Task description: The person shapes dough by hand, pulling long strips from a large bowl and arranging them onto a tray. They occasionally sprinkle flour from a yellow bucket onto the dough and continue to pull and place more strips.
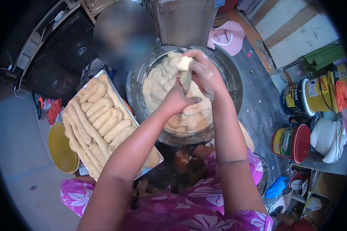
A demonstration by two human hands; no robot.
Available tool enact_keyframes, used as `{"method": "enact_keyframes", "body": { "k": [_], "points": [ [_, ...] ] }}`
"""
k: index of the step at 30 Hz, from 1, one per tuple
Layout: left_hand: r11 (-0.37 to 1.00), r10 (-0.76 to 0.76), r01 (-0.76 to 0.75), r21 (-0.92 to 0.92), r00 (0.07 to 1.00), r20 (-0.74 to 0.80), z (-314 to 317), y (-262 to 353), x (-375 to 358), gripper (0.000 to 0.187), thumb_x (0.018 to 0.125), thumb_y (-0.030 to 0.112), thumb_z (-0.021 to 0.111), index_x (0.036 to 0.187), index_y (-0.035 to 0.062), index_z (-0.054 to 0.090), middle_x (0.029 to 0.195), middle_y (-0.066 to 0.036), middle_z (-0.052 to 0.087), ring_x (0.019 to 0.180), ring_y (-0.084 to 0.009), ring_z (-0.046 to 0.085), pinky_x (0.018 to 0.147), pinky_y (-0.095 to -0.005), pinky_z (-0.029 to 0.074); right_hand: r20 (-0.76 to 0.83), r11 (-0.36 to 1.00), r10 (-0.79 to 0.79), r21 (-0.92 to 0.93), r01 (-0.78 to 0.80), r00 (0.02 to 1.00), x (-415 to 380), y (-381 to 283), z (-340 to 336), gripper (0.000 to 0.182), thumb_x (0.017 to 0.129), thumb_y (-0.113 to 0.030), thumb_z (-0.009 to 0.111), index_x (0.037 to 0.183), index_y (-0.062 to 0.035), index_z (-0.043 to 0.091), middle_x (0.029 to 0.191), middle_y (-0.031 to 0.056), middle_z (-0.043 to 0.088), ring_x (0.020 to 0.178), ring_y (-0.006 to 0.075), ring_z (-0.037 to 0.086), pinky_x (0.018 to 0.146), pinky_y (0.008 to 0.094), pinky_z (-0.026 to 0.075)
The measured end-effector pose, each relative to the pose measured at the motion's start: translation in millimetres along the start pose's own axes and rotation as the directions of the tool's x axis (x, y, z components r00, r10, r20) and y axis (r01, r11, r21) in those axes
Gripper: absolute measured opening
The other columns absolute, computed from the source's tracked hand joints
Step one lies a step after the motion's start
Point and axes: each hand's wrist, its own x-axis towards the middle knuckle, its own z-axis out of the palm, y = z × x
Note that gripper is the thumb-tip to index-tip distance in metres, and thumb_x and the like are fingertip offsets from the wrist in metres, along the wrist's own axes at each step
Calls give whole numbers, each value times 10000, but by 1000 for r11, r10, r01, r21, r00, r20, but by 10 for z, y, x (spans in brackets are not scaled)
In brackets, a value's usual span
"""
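Note:
Over a wide dark basin (235,73) my right hand (204,71), dusted with flour, pinches a pale piece of dough (184,63). Just below, my left hand (178,97) closes around the lower end of a shaded grey-green strip (186,80), its thumb stretched to the right. Whether that strip is part of the same dough I cannot tell. Beneath both hands, floury dough rolls (158,82) heap up in the basin. Left of my left forearm, long and short dough ropes (100,115) lie side by side on a tray (121,101), which tilts across my view.
Behind the basin stands a wooden panel (183,23), with a pink cap (227,37) beside it. A yellow bucket (61,148) stands left of the tray. On the right are a red-lidded tub (297,143), paint buckets (295,98) and a blue plastic bag (277,187). A blurred person-sized shape is at upper left.

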Motion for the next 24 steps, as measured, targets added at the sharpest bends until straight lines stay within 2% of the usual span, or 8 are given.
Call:
{"method": "enact_keyframes", "body": {
  "k": [1,3,7,11,14,16,20,24],
  "points": [
    [997,18,-21,-68,999,-38,90,53,172,484,756,301,695,1097,-10,550,1056,-159,580,1038,-239,545,916,-350,391,-4,1000,-16,-12,15,1000,-15,-142,-24,251,833,-58,431,1082,-33,459,883,129,557,741,233,601,694,316,501],
    [769,-427,550,-325,821,379,172,185,405,355,760,307,689,917,7,581,751,-77,573,703,-175,558,659,-315,429,-98,985,-172,-29,170,980,-50,-350,-126,281,829,-43,430,1107,-29,471,891,123,559,770,231,599,733,306,490],
    [758,-286,431,-489,894,345,219,555,489,266,758,262,687,824,32,571,630,-21,521,554,-123,473,539,-284,382,-46,906,-308,291,308,950,-72,74,-751,574,726,-65,546,1277,-43,386,1090,101,520,996,207,519,845,321,435],
    [686,-368,454,-569,891,267,-174,901,610,177,801,144,633,924,26,589,693,-26,539,524,-114,478,571,-250,410,457,949,287,-256,-185,842,-143,1436,-1266,841,690,-276,711,1380,-17,309,1363,87,410,1277,218,338,1072,322,204],
    [567,-270,274,-777,953,139,-606,1137,657,113,827,133,623,884,46,579,581,8,501,510,-91,486,589,-270,431,18,422,487,-880,-217,873,-306,1948,-1376,571,685,-330,724,1145,-34,561,1149,180,580,1033,288,565,897,351,423],
    [505,-245,202,-839,966,85,-880,1184,656,92,844,138,616,874,63,572,542,34,475,507,-78,481,597,-278,435,-112,190,86,-974,-126,990,-530,2447,-1753,412,687,-231,713,1031,-35,600,989,209,614,907,328,604,804,380,466],
    [543,-300,169,-823,954,-2,-1138,950,678,103,851,158,619,883,78,563,542,49,432,511,-81,458,601,-283,434,-477,616,-292,-757,-219,829,-253,2486,-2440,249,761,-108,574,993,-16,576,910,167,640,838,277,626,724,358,481],
    [639,-372,237,-732,928,-24,-1009,547,571,147,845,159,622,913,59,538,606,32,435,549,-95,458,618,-287,439,-519,939,-155,-342,-38,841,-14,845,-2130,186,829,-70,430,937,-29,575,703,63,600,680,164,595,636,292,461]
  ]
}}
